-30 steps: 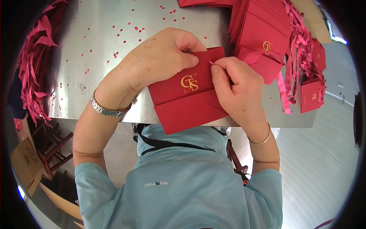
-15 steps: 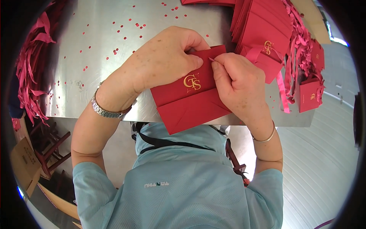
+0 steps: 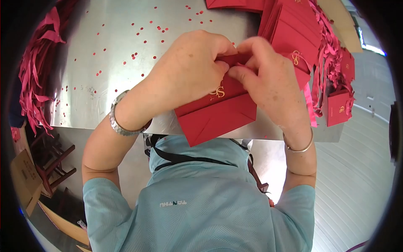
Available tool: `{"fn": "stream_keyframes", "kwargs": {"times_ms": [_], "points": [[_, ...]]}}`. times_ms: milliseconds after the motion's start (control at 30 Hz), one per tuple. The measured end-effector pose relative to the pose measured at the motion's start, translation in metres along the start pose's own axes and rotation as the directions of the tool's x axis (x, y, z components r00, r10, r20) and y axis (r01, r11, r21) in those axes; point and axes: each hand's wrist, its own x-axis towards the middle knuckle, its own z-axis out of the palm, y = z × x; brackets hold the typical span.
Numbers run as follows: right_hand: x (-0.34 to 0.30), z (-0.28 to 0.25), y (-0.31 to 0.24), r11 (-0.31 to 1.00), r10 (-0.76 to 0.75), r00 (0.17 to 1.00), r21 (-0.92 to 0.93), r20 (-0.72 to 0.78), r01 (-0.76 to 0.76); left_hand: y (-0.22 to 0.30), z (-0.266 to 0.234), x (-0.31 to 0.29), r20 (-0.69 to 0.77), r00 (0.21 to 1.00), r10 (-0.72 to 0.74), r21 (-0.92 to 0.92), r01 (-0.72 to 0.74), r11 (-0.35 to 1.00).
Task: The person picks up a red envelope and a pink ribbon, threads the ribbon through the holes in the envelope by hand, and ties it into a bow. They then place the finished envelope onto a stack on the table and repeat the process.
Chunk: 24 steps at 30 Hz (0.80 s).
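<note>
One metal desk [image 3: 110,77] lies below; the red bag [image 3: 218,119] overhangs its near edge. Left hand [image 3: 195,63] pinches the bag's upper part; right hand [image 3: 270,80] meets it alongside, grip unclear. Steady the bag; avoid creasing.

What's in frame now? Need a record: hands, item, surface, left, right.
left hand: grips a red folded paper bag with gold lettering near its upper edge, thumb on the front
right hand: fingertips at the same bag's upper part; exact grip hidden
item: folded bottom panel toward the person's body, lower corner showing past the table's near edge
surface: grey metal table, scattered with small round red dots
left: heap of long pinkish-red ribbons
right: overlapping stack of red paper bags, more pinkish-red ribbons beside it
</note>
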Motion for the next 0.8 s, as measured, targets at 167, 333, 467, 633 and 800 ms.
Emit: {"fn": "stream_keyframes", "kwargs": {"times_ms": [167, 333, 467, 633, 800], "points": [[-0.007, 0.006, 0.007, 0.97, 0.06, 0.997, 0.232, 0.051, -0.07, -0.008, -0.016, 0.008, 0.252, 0.963, -0.091, -0.331, 0.174, 0.927], [-0.016, 0.005, 0.005, 0.956, 0.116, 0.993, 0.265, 0.037, -0.122, -0.012, -0.022, 0.02, 0.484, 0.874, -0.053, -0.497, 0.324, 0.805], [-0.02, -0.001, 0.004, 0.933, 0.114, 0.993, 0.339, 0.042, -0.122, -0.013, -0.035, 0.032, 0.685, 0.722, -0.098, -0.496, 0.56, 0.663], [-0.019, 0.001, 0.005, 0.926, 0.114, 0.992, 0.355, 0.063, -0.129, 0.001, -0.026, 0.028, 0.516, 0.856, -0.043, -0.206, 0.172, 0.963], [-0.018, 0.005, 0.012, 0.964, 0.006, 0.995, 0.264, 0.104, -0.034, -0.019, -0.016, 0.018, 0.228, 0.917, 0.328, 0.086, -0.355, 0.931]]}}
